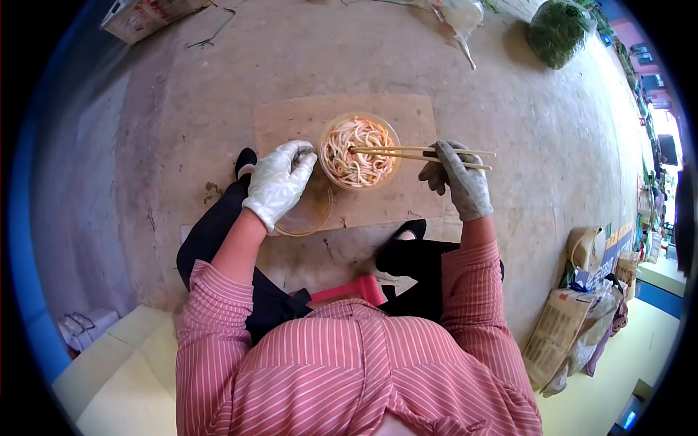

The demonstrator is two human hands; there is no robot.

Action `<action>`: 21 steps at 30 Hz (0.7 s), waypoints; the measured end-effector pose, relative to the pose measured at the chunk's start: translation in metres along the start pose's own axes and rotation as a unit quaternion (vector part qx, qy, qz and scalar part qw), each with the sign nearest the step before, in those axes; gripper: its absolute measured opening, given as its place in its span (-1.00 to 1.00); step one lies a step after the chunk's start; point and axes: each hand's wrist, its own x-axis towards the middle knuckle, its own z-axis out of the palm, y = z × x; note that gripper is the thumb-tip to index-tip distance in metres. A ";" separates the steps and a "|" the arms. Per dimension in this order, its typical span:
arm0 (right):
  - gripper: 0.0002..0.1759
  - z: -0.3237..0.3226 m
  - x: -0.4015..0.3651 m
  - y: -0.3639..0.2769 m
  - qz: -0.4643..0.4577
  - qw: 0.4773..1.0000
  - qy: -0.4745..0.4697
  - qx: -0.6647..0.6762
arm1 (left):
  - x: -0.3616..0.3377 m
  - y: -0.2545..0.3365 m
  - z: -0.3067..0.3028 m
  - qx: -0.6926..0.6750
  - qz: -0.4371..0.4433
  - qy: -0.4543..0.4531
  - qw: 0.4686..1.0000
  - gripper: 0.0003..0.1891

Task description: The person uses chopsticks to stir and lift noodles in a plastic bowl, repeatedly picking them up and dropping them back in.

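A round clear plastic bowl (396, 161) of noodles (356, 149) in reddish sauce stands on a flat cardboard sheet (273, 120). My right hand (462, 178), in a grey-stained glove, grips a pair of chopsticks (407, 151). Their tips reach into the noodles, and their back ends stick out past the hand to the right. At the bowl's left side is my left hand (280, 182) in a pale glove, its fingers curled together near the rim. Whether it holds anything is hidden. A clear round lid (331, 211) lies on the cardboard, partly behind the left wrist.
My legs and black shoes (246, 160) flank the cardboard, with a pink-red stool (369, 289) between them. A bag of greens (560, 35) sits at the far right, a white plastic bag (462, 18) at the back. Cardboard and bags (563, 330) stand at lower right.
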 end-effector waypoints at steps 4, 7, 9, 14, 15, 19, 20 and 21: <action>-0.69 0.003 0.003 -0.001 -0.015 1.000 -0.003 0.011 | 0.003 -0.001 -0.004 -0.005 0.000 0.004 1.000 -0.74; -0.69 0.006 0.001 0.004 -0.010 1.000 -0.010 0.002 | 0.000 0.001 -0.005 -0.001 -0.005 0.000 1.000 -0.74; -0.69 0.008 0.003 0.004 -0.010 1.000 -0.015 -0.009 | 0.002 0.001 -0.004 0.002 -0.008 -0.001 1.000 -0.74; -0.70 0.006 0.005 -0.003 -0.022 1.000 0.017 -0.005 | 0.002 -0.003 -0.004 -0.004 -0.005 0.002 1.000 -0.74; -0.70 0.007 0.005 -0.001 -0.018 1.000 0.017 -0.005 | 0.001 -0.002 -0.005 -0.004 -0.007 -0.001 1.000 -0.74; -0.70 0.008 0.004 0.005 -0.034 0.998 0.023 -0.044 | 0.001 0.000 -0.006 -0.013 -0.021 -0.020 0.999 -0.71; -0.70 0.008 0.001 0.001 -0.017 0.998 0.014 -0.060 | 0.000 0.000 -0.006 -0.014 -0.018 -0.021 1.000 -0.71; -0.70 0.009 -0.001 -0.003 -0.001 0.997 0.006 -0.076 | 0.000 0.001 -0.006 -0.014 -0.019 -0.022 0.999 -0.71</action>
